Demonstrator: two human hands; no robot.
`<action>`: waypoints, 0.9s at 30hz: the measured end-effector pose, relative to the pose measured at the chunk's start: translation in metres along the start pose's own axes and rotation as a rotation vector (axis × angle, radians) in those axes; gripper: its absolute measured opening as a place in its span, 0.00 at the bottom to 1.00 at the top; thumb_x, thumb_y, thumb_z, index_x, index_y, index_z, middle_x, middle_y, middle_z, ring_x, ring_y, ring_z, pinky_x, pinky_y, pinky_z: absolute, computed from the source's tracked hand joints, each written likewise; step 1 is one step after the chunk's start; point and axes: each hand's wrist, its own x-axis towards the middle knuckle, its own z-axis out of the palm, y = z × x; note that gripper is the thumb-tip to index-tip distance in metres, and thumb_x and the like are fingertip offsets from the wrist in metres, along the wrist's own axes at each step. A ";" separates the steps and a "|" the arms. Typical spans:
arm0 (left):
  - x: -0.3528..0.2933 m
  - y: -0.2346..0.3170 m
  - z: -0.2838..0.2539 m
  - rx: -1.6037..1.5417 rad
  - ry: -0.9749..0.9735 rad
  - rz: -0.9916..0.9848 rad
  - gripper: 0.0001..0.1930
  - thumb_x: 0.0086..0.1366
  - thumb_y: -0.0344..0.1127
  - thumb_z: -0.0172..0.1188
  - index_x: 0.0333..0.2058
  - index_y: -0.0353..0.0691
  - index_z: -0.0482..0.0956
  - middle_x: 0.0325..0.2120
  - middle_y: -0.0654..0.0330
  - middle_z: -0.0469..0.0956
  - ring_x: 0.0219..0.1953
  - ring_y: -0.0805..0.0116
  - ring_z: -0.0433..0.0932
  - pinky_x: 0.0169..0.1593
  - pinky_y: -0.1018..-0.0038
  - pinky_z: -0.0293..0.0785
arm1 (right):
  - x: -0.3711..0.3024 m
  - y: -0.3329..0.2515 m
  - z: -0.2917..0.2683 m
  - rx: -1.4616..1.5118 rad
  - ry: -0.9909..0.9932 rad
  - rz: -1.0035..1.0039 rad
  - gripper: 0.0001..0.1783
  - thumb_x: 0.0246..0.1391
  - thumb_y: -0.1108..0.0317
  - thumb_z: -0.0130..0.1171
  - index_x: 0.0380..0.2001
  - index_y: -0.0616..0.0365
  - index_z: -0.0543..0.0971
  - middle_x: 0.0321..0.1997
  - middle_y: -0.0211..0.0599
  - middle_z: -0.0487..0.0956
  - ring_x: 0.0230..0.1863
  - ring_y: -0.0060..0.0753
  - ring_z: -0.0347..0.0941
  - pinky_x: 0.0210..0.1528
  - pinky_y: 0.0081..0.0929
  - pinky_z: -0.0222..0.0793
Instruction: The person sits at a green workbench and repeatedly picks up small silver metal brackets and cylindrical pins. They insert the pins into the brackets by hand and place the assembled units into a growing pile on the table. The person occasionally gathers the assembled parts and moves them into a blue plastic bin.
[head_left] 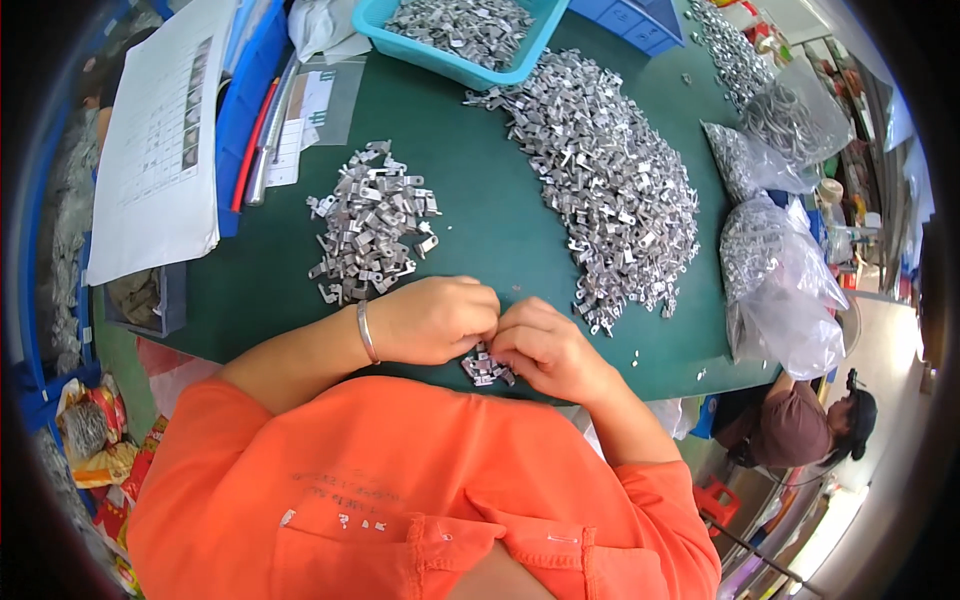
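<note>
My left hand (440, 318), with a bangle (367, 333) on its wrist, and my right hand (548, 350) meet near the table's front edge. The fingers of both are bent and pinched together; whatever they hold is hidden behind the knuckles. Directly below the fingertips lies a little heap of small metal brackets (484, 370), close to my orange shirt. A medium pile of the same bent silver brackets (368, 225) spreads beyond my left hand. To the right, a much larger heap of brackets (630, 200) stretches back towards a turquoise basket (525, 72) full of metal pieces.
On the left, papers (160, 150) lean on a blue bin (235, 130) beside a red pen (255, 145). Clear plastic bags of metal parts (775, 270) line the right side of the green table (480, 190). At far right is another person (800, 425) near a red stool (718, 503).
</note>
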 end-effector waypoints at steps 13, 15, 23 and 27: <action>0.004 0.000 -0.001 -0.087 0.087 -0.147 0.04 0.54 0.23 0.62 0.31 0.36 0.79 0.31 0.58 0.78 0.33 0.61 0.78 0.37 0.71 0.76 | 0.036 0.069 -0.062 -1.056 0.643 0.317 0.09 0.47 0.62 0.66 0.29 0.54 0.80 0.31 0.33 0.74 0.37 0.41 0.70 0.38 0.37 0.62; 0.005 0.000 -0.001 -0.098 0.097 -0.151 0.04 0.54 0.23 0.62 0.31 0.36 0.79 0.31 0.58 0.78 0.33 0.61 0.78 0.37 0.72 0.76 | 0.039 0.067 -0.061 -1.076 0.666 0.310 0.09 0.47 0.61 0.65 0.28 0.54 0.80 0.30 0.33 0.74 0.36 0.40 0.70 0.38 0.39 0.62; 0.006 0.003 0.000 -0.130 0.185 -0.206 0.08 0.56 0.23 0.61 0.36 0.36 0.79 0.30 0.59 0.78 0.31 0.67 0.78 0.34 0.75 0.75 | 0.027 0.044 -0.055 -0.413 0.854 0.458 0.03 0.52 0.72 0.64 0.30 0.60 0.82 0.28 0.34 0.80 0.25 0.27 0.75 0.30 0.24 0.70; 0.006 0.005 0.002 -0.267 0.283 -0.393 0.13 0.58 0.23 0.61 0.42 0.34 0.77 0.31 0.59 0.79 0.32 0.72 0.79 0.36 0.78 0.76 | 0.021 0.028 -0.036 0.522 0.749 0.494 0.10 0.56 0.77 0.59 0.41 0.68 0.79 0.36 0.39 0.82 0.34 0.26 0.79 0.32 0.19 0.75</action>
